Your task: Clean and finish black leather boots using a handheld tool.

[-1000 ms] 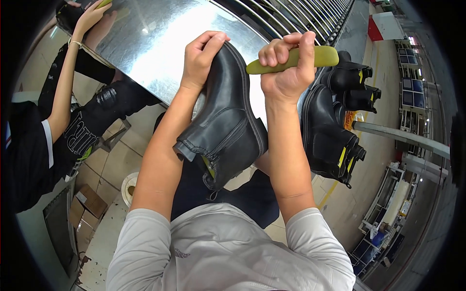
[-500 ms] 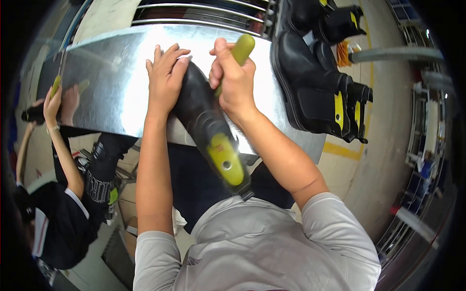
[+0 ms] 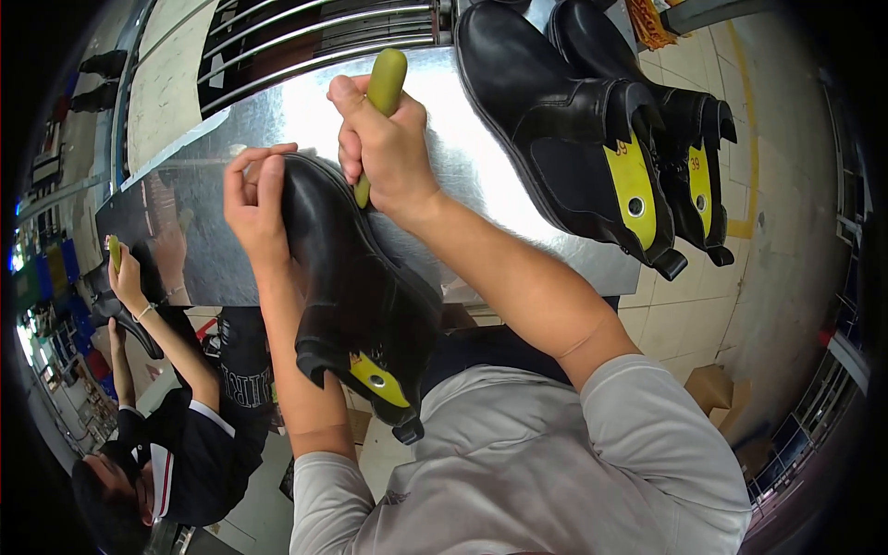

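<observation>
Far left: co-worker in a dark top (image 3: 190, 453), one raised hand holding a small yellow-green tool (image 3: 115, 252) against another dark boot (image 3: 129, 319).

Left of centre: left hand (image 3: 254, 208) wrapped over toe end of black boot (image 3: 356, 296), fingers curled on far edge of toe, thumb side pressed to upper; grip closed on boot. Boot tilted, toe far and resting at near edge of shiny metal table (image 3: 462, 176), heel and yellow pull tab near, over lap in grey shirt.

Centre: right hand (image 3: 384, 148) fisted round yellow-green tool handle (image 3: 384, 83), handle end sticking up past knuckles, lower end touching boot upper just right of left hand. Tool tip too hidden to describe.

Right: pair of black boots (image 3: 610, 139) with yellow tabs lying on table, well apart from both hands.

Far: metal rail rack (image 3: 314, 42) beyond table.
</observation>
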`<state>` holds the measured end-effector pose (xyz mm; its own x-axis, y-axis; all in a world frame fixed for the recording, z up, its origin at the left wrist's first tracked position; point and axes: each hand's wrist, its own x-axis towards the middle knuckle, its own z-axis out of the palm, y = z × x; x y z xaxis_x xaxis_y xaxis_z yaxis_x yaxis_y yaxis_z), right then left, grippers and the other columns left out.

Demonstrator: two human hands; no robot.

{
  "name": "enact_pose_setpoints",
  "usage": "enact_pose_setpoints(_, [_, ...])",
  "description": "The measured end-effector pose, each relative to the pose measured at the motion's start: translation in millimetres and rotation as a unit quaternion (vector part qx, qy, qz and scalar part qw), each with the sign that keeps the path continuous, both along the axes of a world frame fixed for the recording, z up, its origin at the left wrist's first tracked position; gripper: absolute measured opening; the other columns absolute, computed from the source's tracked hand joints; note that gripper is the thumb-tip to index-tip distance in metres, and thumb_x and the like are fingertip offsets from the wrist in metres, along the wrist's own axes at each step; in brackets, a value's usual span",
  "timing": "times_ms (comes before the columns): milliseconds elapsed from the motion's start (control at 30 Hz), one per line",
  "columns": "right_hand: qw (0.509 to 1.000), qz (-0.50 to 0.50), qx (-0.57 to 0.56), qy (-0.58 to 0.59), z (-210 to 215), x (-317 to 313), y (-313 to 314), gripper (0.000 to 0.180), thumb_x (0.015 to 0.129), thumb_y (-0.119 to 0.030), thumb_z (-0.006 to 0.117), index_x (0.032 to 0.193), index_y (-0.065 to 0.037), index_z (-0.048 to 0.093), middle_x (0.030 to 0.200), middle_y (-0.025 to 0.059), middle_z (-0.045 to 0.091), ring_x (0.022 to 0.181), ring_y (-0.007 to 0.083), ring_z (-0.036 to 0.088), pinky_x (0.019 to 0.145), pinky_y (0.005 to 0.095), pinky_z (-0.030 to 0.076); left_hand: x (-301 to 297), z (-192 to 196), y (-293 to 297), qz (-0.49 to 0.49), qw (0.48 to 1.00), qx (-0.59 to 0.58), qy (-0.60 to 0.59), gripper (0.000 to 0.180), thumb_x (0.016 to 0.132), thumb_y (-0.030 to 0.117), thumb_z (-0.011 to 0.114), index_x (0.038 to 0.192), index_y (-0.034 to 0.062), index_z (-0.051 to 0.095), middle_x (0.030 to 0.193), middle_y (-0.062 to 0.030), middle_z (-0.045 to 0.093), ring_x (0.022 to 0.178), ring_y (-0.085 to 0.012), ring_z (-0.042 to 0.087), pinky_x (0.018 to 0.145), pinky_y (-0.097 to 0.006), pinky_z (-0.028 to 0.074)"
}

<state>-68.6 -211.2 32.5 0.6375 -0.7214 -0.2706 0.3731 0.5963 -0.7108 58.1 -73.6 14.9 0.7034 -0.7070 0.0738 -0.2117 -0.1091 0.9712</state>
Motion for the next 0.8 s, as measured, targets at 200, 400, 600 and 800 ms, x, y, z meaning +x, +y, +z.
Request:
enact_pose_setpoints(200, [0.994, 0.05, 0.004, -0.096, 39.4, -7.1, 27.0, 0.035, 0.102, -0.034, 0.069, 0.106, -0.001, 0.061, 0.058, -0.0012, 0.047, 0.044, 0.0077, 0.043, 0.042, 0.0248, 0.036, 0.7, -3.7, 13.5, 0.02, 0.974, -0.22, 0.051, 0.046, 0.102, 0.033, 0.069, 0.129, 0.0019, 0.049, 0.116, -0.0277, 0.071, 0.091, -0.0232, 0.07, 0.085, -0.028, 0.054])
enact_pose_setpoints(400, [0.97, 0.026, -0.227, -0.082, 42.6, 15.5, 70.7, 0.029, 0.102, -0.029, 0.068, 0.107, -0.001, 0.062, 0.063, -0.0005, 0.054, 0.046, 0.005, 0.044, 0.045, 0.023, 0.037, -44.2, 46.7, 10.9, 0.026, 0.902, -0.235, 0.361, 0.064, 0.106, 0.055, 0.048, 0.124, -0.0055, 0.061, 0.077, -0.0112, 0.066, 0.067, -0.0159, 0.061, 0.065, -0.027, 0.049])
enact_pose_setpoints(600, [0.989, 0.067, -0.12, -0.053, 67.0, 21.2, 91.1, 0.024, 0.103, -0.026, 0.065, 0.104, -0.003, 0.059, 0.059, 0.0026, 0.047, 0.044, 0.0127, 0.045, 0.043, 0.0278, 0.038, 16.1, -0.5, 49.5, -0.011, 0.953, -0.234, 0.194, 0.041, 0.106, 0.033, 0.049, 0.102, -0.0021, 0.069, 0.08, -0.0063, 0.068, 0.071, -0.0109, 0.063, 0.067, -0.024, 0.047])
enact_pose_setpoints(800, [0.984, 0.028, -0.173, -0.033, 61.3, 24.7, 103.6, 0.022, 0.102, -0.023, 0.066, 0.103, -0.004, 0.055, 0.058, 0.0005, 0.045, 0.042, 0.01, 0.043, 0.041, 0.0253, 0.038, 7.0, 2.7, 50.7, -0.008, 0.929, -0.266, 0.257, 0.033, 0.103, 0.028, 0.056, 0.097, -0.001, 0.069, 0.081, -0.0028, 0.066, 0.074, -0.0082, 0.06, 0.071, -0.022, 0.047])
